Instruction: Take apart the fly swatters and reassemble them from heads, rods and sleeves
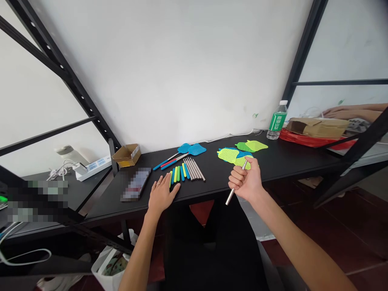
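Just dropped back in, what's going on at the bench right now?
A person sits at a black table. The right hand grips a metal rod joined to a green swatter head. The left hand rests flat beside a row of coloured grips and bare rods. Two finished swatters lie behind, loose heads to the right.

White wall (188, 68), black metal shelving frame (60, 68), dark red floor (348, 234).
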Demonstrator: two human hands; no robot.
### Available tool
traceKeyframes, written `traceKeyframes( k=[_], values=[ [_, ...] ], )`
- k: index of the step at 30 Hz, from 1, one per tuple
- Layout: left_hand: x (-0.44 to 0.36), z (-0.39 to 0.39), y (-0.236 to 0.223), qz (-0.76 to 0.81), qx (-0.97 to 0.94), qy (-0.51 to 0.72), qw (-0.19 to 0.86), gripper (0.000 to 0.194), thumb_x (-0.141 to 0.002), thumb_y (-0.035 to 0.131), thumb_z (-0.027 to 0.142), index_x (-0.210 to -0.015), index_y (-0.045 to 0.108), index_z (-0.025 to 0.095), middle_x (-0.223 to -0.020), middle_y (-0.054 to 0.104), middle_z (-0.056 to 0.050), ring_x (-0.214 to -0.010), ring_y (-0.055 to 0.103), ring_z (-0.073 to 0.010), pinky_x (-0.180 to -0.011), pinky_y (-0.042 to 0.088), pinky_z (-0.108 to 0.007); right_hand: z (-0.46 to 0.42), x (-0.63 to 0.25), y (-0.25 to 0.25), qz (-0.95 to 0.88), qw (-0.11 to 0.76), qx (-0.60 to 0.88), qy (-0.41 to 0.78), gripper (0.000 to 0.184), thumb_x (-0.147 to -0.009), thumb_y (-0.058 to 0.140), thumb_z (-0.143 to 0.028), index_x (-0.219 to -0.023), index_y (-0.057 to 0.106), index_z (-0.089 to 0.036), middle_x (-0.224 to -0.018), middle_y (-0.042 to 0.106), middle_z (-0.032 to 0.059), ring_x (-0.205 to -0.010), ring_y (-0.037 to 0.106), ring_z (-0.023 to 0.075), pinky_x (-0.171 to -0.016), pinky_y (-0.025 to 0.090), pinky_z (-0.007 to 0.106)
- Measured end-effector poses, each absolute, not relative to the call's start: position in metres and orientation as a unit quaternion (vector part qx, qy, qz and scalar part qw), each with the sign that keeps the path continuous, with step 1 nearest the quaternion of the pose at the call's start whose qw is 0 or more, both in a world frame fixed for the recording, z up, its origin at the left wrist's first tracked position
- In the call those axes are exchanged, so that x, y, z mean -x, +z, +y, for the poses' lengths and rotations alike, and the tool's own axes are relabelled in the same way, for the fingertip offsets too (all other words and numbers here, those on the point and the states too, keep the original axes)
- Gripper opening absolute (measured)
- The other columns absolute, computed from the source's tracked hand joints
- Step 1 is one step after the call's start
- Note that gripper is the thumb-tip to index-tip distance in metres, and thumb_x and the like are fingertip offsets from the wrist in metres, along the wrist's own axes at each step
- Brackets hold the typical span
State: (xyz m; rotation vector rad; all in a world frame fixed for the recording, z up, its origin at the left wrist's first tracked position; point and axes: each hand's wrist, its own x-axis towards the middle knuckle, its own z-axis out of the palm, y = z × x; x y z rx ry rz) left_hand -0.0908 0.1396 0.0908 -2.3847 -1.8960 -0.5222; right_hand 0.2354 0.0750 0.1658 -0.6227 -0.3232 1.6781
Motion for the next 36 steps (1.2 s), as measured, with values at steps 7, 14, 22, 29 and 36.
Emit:
traceKeyframes(
  k=[7,14,22,29,36],
  values=[
    [0.0886,0.1386,0.0921,-0.617,0.767,-0.175,0.030,0.069,-0.096,0.034,0.061,-0.151,0.038,0.019,-0.150,0.048,-0.012,-0.144,0.035,-0.0332,-0.116,0.026,-0.050,0.0735,-0.2336,0.1674,-0.141,0.610,0.272,0.730,0.054,-0.079,0.049,-0.055,-0.057,0.010,-0.025,-0.047,0.007,-0.0082,-0.042,0.005,0.0090,-0.036,0.011,0.027],
    [0.0858,0.1361,0.0991,-0.621,0.754,-0.212,0.038,0.047,-0.097,0.039,0.046,-0.133,0.051,0.018,-0.135,0.059,-0.014,-0.132,0.049,-0.0332,-0.104,0.039,-0.045,0.0737,-0.2338,0.1659,-0.137,0.612,0.268,0.731,0.055,-0.079,0.052,-0.055,-0.057,0.012,-0.025,-0.047,0.008,-0.0086,-0.042,0.005,0.0091,-0.036,0.012,0.027],
    [0.0861,0.1356,0.1001,-0.625,0.739,-0.248,0.043,0.035,-0.093,0.046,0.037,-0.121,0.055,0.018,-0.125,0.064,-0.012,-0.110,0.061,-0.0301,-0.094,0.045,-0.041,0.0744,-0.2379,0.1671,-0.160,0.614,0.245,0.733,0.062,-0.080,0.059,-0.060,-0.058,0.014,-0.024,-0.047,0.011,-0.0089,-0.042,0.008,0.0087,-0.036,0.016,0.026],
    [0.0870,0.1376,0.0973,-0.614,0.755,-0.226,0.042,0.048,-0.095,0.044,0.043,-0.135,0.054,0.018,-0.142,0.055,-0.012,-0.132,0.048,-0.0318,-0.107,0.039,-0.044,0.0756,-0.2368,0.1657,-0.214,0.622,0.226,0.718,0.051,-0.086,0.059,-0.050,-0.060,0.023,-0.023,-0.052,0.022,-0.0064,-0.044,0.022,0.0106,-0.040,0.027,0.026],
    [0.0868,0.1369,0.0999,-0.622,0.745,-0.241,0.024,0.047,-0.088,0.045,0.025,-0.134,0.056,0.018,-0.140,0.058,-0.009,-0.130,0.050,-0.0293,-0.108,0.039,-0.041,0.0824,-0.2365,0.1603,-0.209,0.644,0.242,0.695,0.043,-0.087,0.055,-0.055,-0.067,0.033,-0.024,-0.065,0.041,-0.0002,-0.061,0.049,0.0178,-0.056,0.046,0.033]
  ],
)
